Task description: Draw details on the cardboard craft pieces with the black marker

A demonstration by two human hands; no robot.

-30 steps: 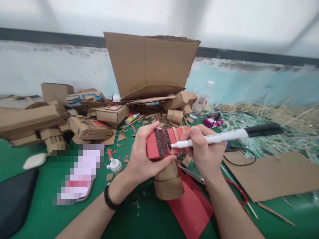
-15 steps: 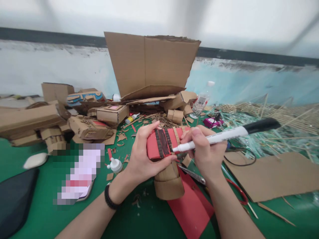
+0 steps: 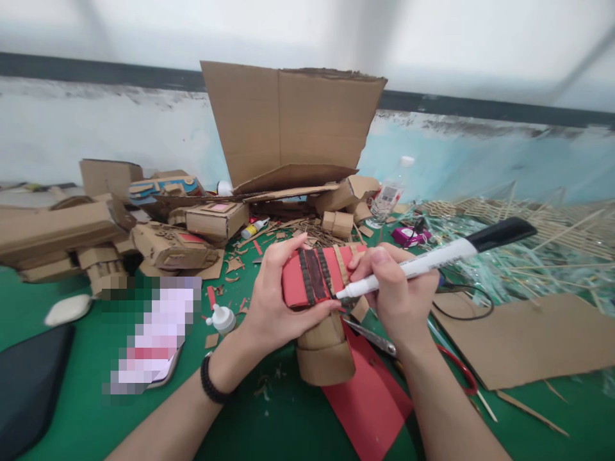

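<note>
My left hand (image 3: pixel 271 301) is closed round a cardboard model (image 3: pixel 296 282) faced with red paper, thumb along its near edge and fingers behind. Dark ribbed strips cross the red face, with a black-coloured band between them; strips further right are still bare brown. A cardboard cylinder part (image 3: pixel 325 358) sticks out below toward me. Pinched in my right hand (image 3: pixel 396 288) is a white marker (image 3: pixel 432 259) with a black rear end. Its tip touches, or nearly touches, the lower end of the right dark strip. Some right fingertips rest by the red face.
Red paper (image 3: pixel 369 397) and scissors (image 3: pixel 369 336) lie under my right forearm. A glue bottle (image 3: pixel 223 318), a phone (image 3: pixel 158 339) and cardboard models (image 3: pixel 175 246) are at left. A cardboard sheet (image 3: pixel 528 339) and thin sticks (image 3: pixel 490 211) lie right; a plastic bottle (image 3: pixel 387 195) stands behind.
The marker's tip has shifted slightly right and down along the strip, and its rear end has dipped toward upright a little differently. My left hand and the model stay nearly still.
</note>
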